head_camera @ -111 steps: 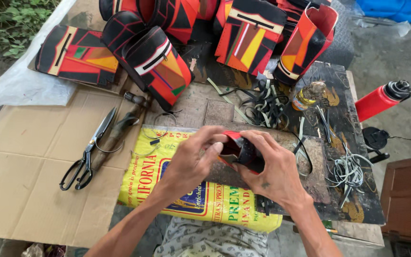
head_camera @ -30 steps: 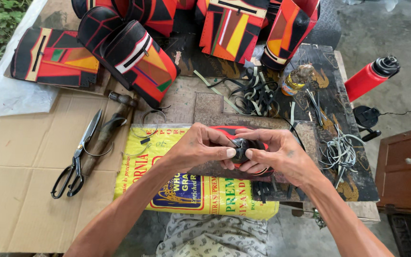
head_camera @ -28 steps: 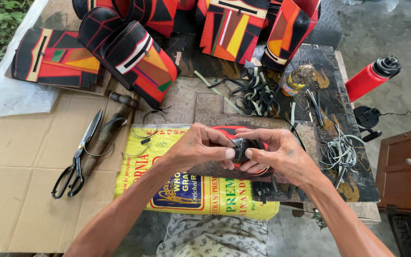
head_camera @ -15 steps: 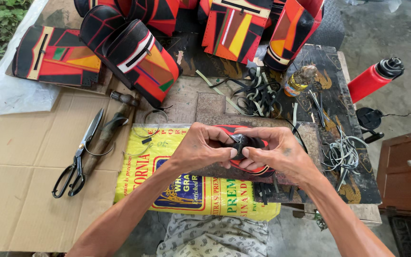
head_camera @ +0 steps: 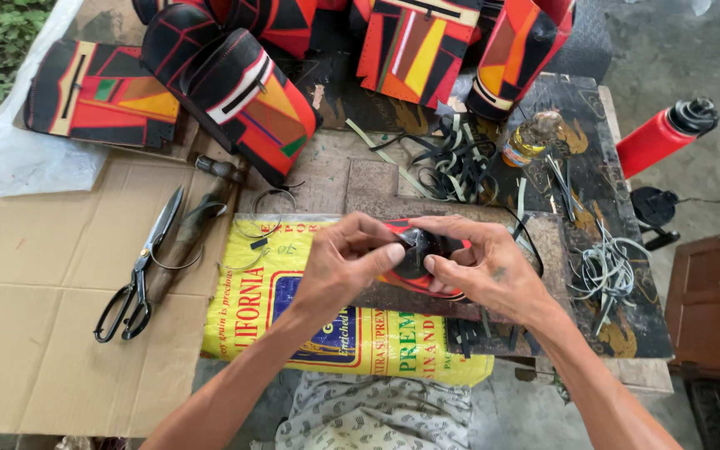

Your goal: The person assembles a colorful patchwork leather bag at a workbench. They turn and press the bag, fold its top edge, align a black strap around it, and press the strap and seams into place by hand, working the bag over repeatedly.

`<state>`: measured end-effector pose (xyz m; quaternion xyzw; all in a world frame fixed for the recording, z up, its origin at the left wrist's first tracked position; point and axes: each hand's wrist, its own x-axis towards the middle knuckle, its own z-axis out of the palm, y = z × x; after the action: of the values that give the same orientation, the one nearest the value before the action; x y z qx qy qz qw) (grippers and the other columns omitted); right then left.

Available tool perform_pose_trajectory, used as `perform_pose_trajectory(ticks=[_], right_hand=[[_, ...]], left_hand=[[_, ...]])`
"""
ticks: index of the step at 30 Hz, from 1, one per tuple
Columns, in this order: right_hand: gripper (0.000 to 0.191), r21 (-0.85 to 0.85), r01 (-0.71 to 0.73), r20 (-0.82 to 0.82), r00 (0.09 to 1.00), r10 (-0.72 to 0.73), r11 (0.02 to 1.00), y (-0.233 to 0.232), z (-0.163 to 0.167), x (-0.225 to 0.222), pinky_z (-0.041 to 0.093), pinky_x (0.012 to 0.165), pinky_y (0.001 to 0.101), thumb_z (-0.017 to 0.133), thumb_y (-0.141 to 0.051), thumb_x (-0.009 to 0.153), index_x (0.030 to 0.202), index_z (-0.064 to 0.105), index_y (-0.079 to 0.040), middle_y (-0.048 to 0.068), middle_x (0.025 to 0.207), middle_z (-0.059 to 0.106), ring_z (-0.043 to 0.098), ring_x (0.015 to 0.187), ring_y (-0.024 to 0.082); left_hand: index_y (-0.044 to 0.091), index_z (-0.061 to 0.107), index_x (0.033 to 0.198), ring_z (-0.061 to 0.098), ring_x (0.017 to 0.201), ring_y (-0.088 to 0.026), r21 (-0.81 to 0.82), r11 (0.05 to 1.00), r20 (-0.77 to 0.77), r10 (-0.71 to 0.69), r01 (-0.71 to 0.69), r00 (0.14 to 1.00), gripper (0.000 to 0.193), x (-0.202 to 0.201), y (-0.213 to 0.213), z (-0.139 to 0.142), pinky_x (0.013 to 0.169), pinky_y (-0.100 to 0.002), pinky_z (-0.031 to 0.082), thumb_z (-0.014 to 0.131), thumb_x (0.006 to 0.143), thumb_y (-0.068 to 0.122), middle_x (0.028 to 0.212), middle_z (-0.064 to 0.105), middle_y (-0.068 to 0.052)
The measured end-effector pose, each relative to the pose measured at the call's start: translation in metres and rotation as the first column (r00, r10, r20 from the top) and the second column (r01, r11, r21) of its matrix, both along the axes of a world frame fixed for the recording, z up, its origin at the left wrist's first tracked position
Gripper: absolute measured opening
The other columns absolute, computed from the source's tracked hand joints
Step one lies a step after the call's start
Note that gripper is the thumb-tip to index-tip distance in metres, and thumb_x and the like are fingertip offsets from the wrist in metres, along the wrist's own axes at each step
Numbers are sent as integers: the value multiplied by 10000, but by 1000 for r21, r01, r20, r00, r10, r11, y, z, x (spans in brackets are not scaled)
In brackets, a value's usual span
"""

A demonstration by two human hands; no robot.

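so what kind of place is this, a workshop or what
Most likely an outdoor craft workbench for handmade patchwork bags: finished red-and-black bags line the back, scissors lie on cardboard, cut strips litter the bench, and both hands pinch a small black-and-red piece.

My left hand [head_camera: 345, 265] and right hand [head_camera: 487, 265] hide most of the red-and-black piece [head_camera: 417, 250]; the top edge crops the patterned bags [head_camera: 410, 46].
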<state>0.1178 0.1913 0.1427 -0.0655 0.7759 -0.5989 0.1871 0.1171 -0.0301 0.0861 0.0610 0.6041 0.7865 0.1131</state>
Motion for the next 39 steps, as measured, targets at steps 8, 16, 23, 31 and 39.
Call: perform_pose_trajectory(ticks=[8,16,23,31,39], right_hand=[[489,-16,15,-23,1000,-15,1000,-3,1,-2,588,588,238,676,-32,863,1352,658,-54,57,1234,663,661,662,71],[510,75,-3,-113,994,12,997,-4,5,-6,538,569,224,662,-36,863,1371,644,-79,33,1299,654,608,657,50],[501,59,-13,-126,992,20,998,-3,3,-6,548,570,226,662,-46,875,1375,643,-75,47,1298,653,605,645,56],[497,43,2,-99,995,3,999,-2,2,-5,572,562,235,678,-59,864,1360,653,-76,54,1285,659,629,640,63],[486,22,13,-87,996,-11,1000,-4,-2,-3,588,586,233,660,-54,906,1391,639,-77,47,1085,651,653,649,68]], left_hand=[[12,728,1066,491,619,-14,-295,955,-170,-40,-13,985,227,13,4,11,510,-207,401,814,862,62,804,673,-5],[-12,658,1099,649,725,-14,-184,982,-179,-3,-31,984,277,9,15,7,563,-204,578,767,846,13,930,729,-5],[-47,635,1156,694,791,-65,36,999,-180,-19,26,983,287,3,21,-12,690,-229,620,758,898,-22,982,722,-71],[3,557,1078,716,751,-90,66,998,-157,24,-14,987,298,3,20,-11,644,-237,619,760,863,-34,995,730,-99],[61,462,988,630,701,-44,-4,995,-258,94,-98,962,315,4,28,-17,585,-209,524,742,885,-40,886,654,-34]])
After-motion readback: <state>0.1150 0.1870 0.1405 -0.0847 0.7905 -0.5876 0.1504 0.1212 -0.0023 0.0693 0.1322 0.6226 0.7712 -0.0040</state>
